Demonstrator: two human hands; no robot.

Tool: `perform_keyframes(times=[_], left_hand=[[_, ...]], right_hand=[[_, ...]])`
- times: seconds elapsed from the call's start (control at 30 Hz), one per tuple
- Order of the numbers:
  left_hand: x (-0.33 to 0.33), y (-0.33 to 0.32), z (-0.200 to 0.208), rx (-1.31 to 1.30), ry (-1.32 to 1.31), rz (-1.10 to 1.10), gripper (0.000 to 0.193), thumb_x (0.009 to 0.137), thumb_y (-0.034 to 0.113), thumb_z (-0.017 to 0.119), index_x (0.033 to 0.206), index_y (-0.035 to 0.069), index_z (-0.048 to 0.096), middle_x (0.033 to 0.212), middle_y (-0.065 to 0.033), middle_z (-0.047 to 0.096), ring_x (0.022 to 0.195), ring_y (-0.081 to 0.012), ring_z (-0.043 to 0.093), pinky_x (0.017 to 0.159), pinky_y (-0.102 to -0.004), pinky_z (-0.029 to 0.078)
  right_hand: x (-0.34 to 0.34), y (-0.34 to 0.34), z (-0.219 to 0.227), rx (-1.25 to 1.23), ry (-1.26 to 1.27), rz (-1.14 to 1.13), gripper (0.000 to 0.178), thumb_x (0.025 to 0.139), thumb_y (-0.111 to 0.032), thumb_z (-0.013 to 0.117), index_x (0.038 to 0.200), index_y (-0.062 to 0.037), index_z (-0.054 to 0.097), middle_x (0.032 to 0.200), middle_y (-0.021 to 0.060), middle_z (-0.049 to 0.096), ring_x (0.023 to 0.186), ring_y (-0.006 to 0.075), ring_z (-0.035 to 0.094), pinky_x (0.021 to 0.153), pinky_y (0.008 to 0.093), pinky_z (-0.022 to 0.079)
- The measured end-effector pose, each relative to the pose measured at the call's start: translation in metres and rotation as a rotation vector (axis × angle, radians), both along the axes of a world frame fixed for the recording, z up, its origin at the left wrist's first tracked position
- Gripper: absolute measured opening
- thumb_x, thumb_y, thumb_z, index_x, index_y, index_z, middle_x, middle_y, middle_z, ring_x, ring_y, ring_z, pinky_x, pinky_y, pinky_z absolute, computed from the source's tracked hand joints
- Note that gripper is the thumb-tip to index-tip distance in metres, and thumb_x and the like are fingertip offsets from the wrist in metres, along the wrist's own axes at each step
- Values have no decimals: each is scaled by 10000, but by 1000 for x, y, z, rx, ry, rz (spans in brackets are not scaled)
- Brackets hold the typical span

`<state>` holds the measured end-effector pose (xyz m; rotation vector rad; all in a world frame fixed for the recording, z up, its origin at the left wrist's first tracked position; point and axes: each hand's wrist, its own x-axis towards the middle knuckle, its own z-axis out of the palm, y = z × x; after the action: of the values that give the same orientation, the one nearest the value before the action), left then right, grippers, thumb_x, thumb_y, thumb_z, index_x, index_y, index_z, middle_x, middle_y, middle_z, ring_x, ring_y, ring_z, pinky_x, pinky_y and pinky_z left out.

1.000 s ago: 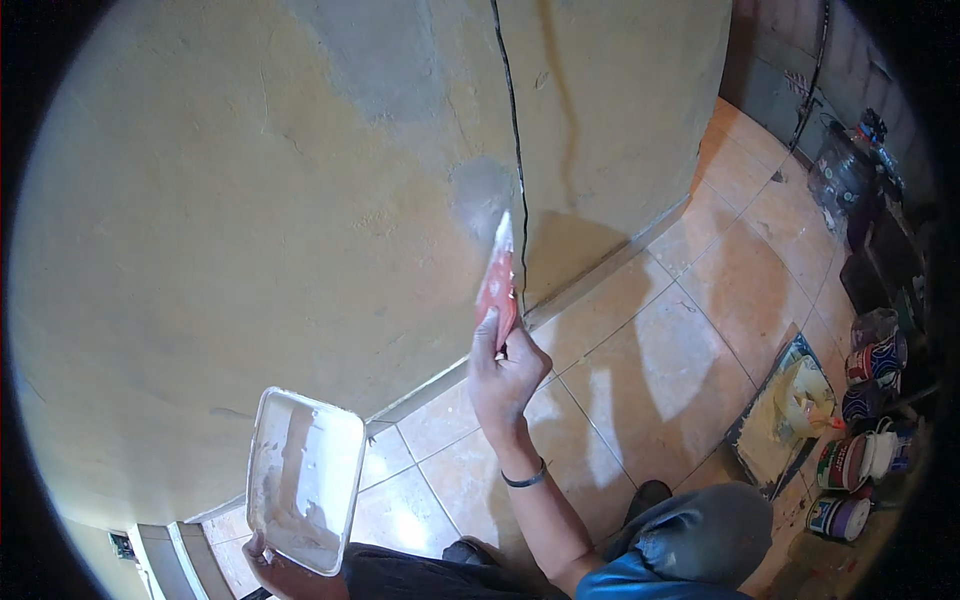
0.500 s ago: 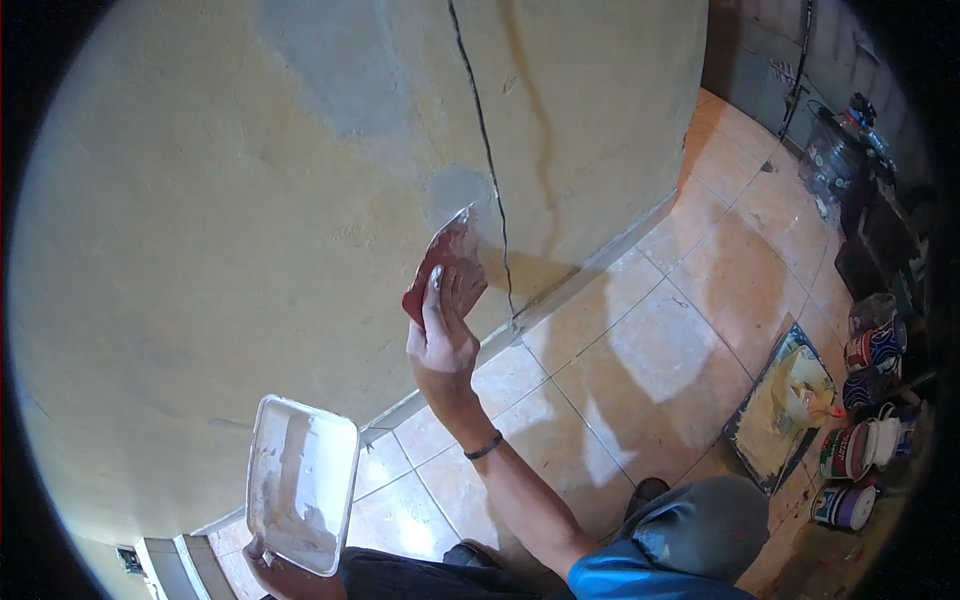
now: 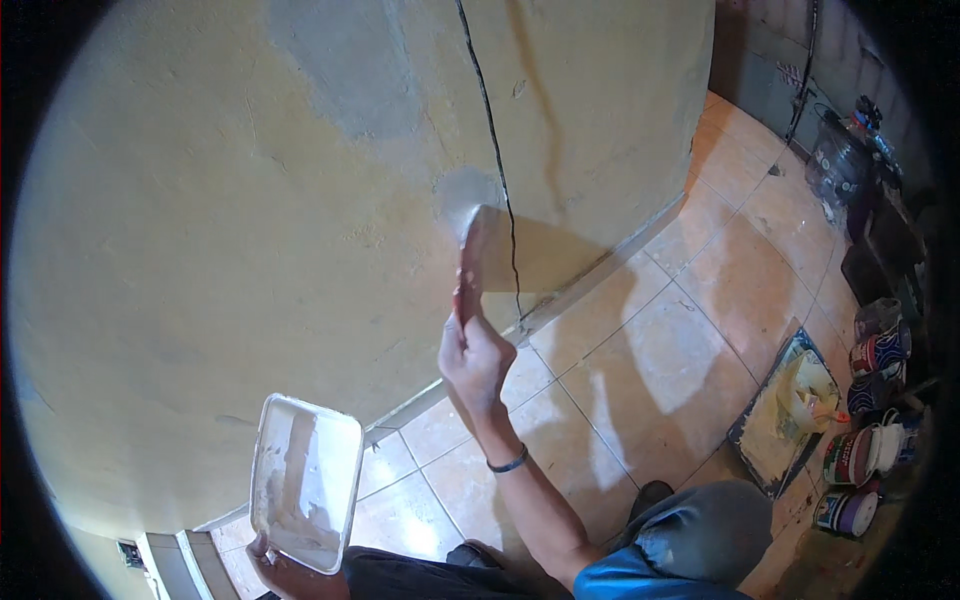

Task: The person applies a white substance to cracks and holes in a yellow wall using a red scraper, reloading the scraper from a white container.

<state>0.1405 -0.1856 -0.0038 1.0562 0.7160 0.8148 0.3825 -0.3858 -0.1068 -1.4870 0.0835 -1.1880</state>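
My right hand (image 3: 482, 365) is closed on a red, flat putty scraper (image 3: 468, 275), which is turned nearly edge-on. The scraper's far end is at a small grey patch (image 3: 462, 188) on the yellowish wall (image 3: 300, 240); whether it touches cannot be made out. My left hand (image 3: 278, 572) grips the lower end of a white rectangular plastic tub (image 3: 354, 470), tilted toward the wall. Whitish putty is smeared inside the tub. Part of the left hand is hidden under it.
A dark cable (image 3: 490, 120) runs down the wall beside the patch. Higher up is a larger grey patch (image 3: 350, 70). Tiled floor (image 3: 640, 360) lies to the right. A putty-covered board (image 3: 780, 420) and several paint cans (image 3: 846, 510) stand at the far right.
My right hand has moved slightly right and down and turned the scraper from showing its broad face to nearly edge-on. The tub stays in my left hand, almost still.
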Motion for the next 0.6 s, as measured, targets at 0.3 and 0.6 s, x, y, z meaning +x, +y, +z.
perform_keyframes(times=[0.3,0.6], left_hand=[[-2,5,-1,-152,-95,-68,647,949,419,519,1420,-23,500,1393,-191,568,1286,-318,533,1109,-513,391],[0,6,-5,-66,-64,16,624,942,402,514,1394,-27,526,1342,-189,599,1214,-315,581,1043,-510,451]], right_hand=[[-6,-21,6,118,23,53,352,988,10,583,1333,59,628,1275,232,678,982,227,757,716,291,585],[-12,-7,10,-63,6,70,338,971,13,608,1301,82,636,1234,260,681,937,263,769,684,297,574]])
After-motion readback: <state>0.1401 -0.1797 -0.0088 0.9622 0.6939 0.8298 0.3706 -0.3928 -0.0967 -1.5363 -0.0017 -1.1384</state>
